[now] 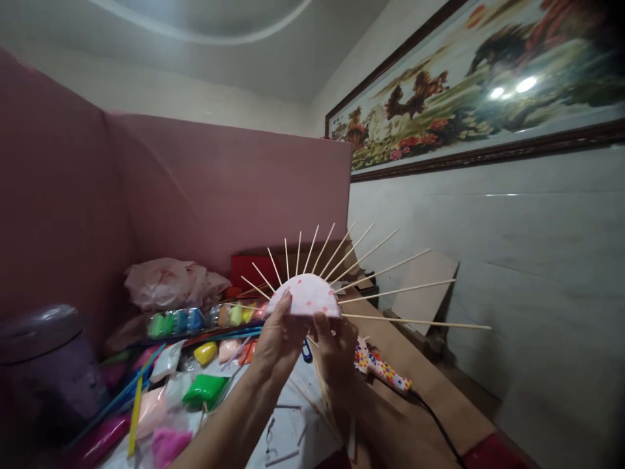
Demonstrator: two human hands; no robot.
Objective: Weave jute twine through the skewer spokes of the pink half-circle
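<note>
A pale pink, spotted half-round piece is held up over the table, its flat edge downward. Thin wooden sticks fan out from its curved rim and sides. My left hand grips the piece at its left side, thumb on the front face. At the lower right edge, my right hand has its fingers closed, the thumb tip touching the bottom edge. The fingers behind the piece are hidden.
Colourful clay packs cover the table's left side. A flower-patterned glue gun with a black cord lies right of my hands. A lidded bin stands far left, beside a pink partition. Loose sticks lie below my hands.
</note>
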